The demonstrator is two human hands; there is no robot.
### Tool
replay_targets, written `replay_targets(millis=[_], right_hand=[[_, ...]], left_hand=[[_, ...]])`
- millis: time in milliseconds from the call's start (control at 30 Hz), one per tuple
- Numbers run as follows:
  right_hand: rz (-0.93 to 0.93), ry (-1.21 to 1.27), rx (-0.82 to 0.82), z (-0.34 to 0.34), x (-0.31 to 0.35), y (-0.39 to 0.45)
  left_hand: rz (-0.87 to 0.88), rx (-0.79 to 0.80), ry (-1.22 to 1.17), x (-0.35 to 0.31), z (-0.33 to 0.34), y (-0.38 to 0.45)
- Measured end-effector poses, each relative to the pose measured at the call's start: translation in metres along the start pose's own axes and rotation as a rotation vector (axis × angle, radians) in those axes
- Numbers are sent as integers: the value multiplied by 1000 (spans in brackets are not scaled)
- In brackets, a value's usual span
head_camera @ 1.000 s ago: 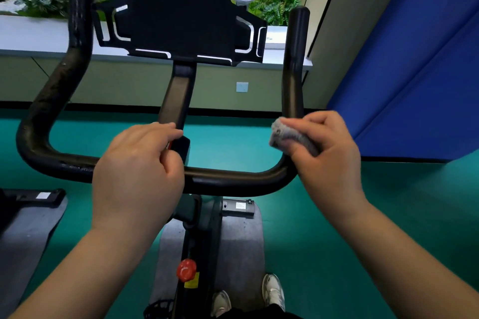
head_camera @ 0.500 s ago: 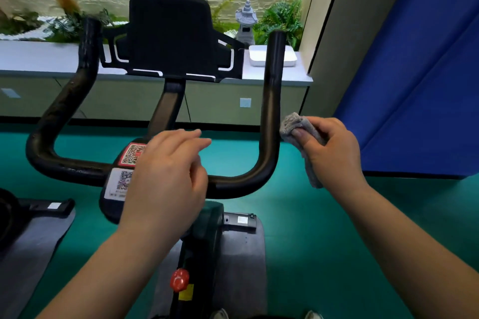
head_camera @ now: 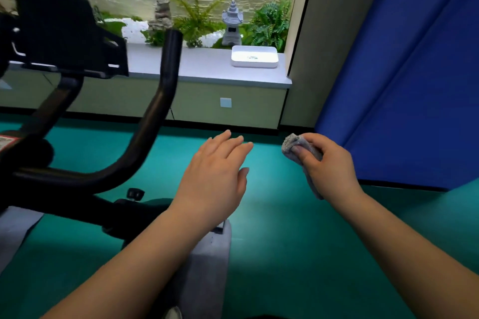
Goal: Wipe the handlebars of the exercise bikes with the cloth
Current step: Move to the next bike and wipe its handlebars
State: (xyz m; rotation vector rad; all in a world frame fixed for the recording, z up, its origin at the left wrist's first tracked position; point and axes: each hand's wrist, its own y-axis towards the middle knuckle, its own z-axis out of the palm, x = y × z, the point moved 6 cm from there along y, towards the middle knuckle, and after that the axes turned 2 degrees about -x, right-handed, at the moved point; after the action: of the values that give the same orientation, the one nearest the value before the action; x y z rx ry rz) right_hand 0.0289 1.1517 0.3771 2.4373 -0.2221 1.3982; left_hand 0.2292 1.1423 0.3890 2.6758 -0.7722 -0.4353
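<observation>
right hand (head_camera: 329,163): gripping the grey cloth (head_camera: 298,149), bunched under thumb and fingers; hanging in air, well apart from the handlebar (head_camera: 158,111)
left hand (head_camera: 215,179): hovering with a wide, empty grip; fingers straight; touching nothing
bike: sitting at left, blurred; handlebar's right horn pointing up
counter (head_camera: 207,67): carrying a white tray (head_camera: 254,60)

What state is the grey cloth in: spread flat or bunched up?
Bunched. The grey cloth is wadded in the right hand, whose fingers curl round it, one end hanging below the palm; it touches nothing else.
</observation>
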Motion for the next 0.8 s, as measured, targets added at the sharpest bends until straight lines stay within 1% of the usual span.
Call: replay_targets(millis=[167, 300, 467, 600, 700, 800], right_hand=[[45, -88, 55, -24, -50, 23], [63, -147, 91, -26, -80, 51], [68, -309, 145, -17, -119, 109], [57, -287, 134, -14, -137, 166], [54, -290, 156, -12, -152, 209], [63, -305, 174, -10, -165, 243]], left_hand=[[-50, 164, 23, -19, 67, 22], [-82, 306, 77, -18, 114, 48], [-151, 383, 122, 8, 164, 90], [-224, 425, 148, 37, 201, 123], [-269, 476, 140, 52, 228, 150], [-261, 506, 146, 61, 249, 178]])
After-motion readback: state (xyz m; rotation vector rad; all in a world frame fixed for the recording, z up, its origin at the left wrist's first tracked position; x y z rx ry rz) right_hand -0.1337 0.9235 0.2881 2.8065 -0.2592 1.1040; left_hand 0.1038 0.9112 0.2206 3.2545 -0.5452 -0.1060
